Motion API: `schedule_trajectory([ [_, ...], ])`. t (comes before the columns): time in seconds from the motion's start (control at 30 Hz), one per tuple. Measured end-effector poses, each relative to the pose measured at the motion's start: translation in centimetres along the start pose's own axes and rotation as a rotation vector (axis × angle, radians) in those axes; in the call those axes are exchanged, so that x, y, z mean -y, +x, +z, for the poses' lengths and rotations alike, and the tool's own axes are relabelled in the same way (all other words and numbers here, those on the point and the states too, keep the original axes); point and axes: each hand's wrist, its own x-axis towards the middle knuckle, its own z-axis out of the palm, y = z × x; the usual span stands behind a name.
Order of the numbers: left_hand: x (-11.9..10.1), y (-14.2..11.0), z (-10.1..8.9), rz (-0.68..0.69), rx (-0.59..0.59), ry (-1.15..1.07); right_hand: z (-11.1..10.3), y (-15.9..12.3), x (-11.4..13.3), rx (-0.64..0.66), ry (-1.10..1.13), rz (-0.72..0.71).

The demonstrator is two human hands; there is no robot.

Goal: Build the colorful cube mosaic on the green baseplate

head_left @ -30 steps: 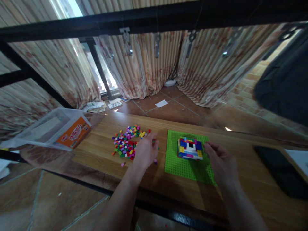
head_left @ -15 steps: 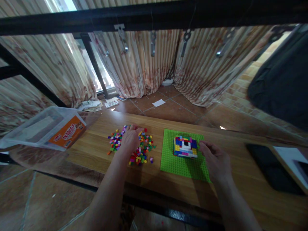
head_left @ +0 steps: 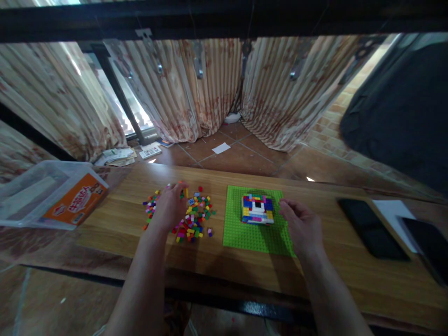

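Note:
My left hand [head_left: 171, 209] hangs over the left part of a pile of small coloured toy bricks [head_left: 196, 219]. Its fingers point down and away, mostly hidden behind the back of the hand, so what they hold does not show. On a green studded baseplate [head_left: 234, 233] sits a low block build [head_left: 257, 210] of many colours, with white bricks around a dark square opening on top. Just right of that build, my right hand [head_left: 304, 227] is held over the plate's right side. Thumb and fingers are drawn together there; anything between them is too small to see.
A clear plastic box [head_left: 35, 186] with an orange label stands at the left. To the right lie a black phone-like slab [head_left: 373, 228], white paper [head_left: 394, 217] and another dark device [head_left: 425, 245]. A dark bar [head_left: 224, 21] crosses above the wooden table [head_left: 210, 266].
The view has shifted, moving most things left in the picture. My left hand has turned over the pile, uncovering more bricks on its right. My right hand stays beside the build, its fingers still together.

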Motion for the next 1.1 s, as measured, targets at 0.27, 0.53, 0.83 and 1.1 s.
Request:
schedule_trajectory([
  [0.27,-5.3,-2.4,1.6,0.092,0.262,-0.917,0.5,-0.7,0.9,-0.015,0.073,-0.077],
  [0.53,-9.4,-4.3,3.0,-0.014,0.552,-1.301,0.9,-2.6,1.7,0.262,0.039,-0.434],
  [0.83,-10.0,-4.4,2.7,0.021,0.621,-1.345,1.2,-3.5,2.0,0.502,-0.104,-0.567],
  [1.1,-10.3,-4.3,3.9,-0.080,0.594,-1.327,0.8,-3.6,2.1,0.525,-0.099,-0.484],
])
